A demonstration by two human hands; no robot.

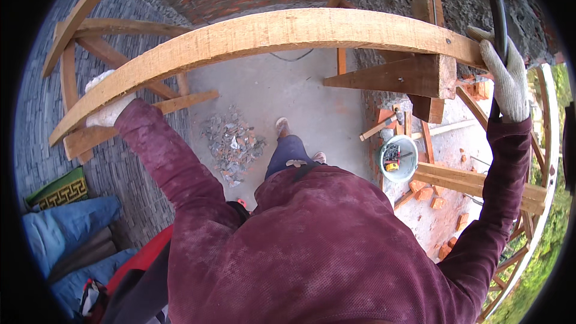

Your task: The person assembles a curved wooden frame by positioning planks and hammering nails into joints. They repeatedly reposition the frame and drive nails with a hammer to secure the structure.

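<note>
A long, light wooden plank (288, 29) spans the view from left to right, bowed by the lens, with a nail head near its right end. My left hand (112, 113), in a white glove, is closed on the plank's left part, which hides most of its fingers. At the plank's right end is my right hand (511, 84), also gloved. Its fingers are around a dark rod (497, 9) that runs up past the plank. Under the plank's right part sits a wedge-shaped wooden piece (390, 77) by a squared block (446, 77).
Wooden framing (69, 75) stands at left. Rubble (234, 144) lies on the concrete floor. At right are a bucket (407, 157) holding a tape measure and small items, a hammer (381, 126), broken bricks (425, 194) and timber beams (474, 181). Blue cloth (72, 222) lies lower left.
</note>
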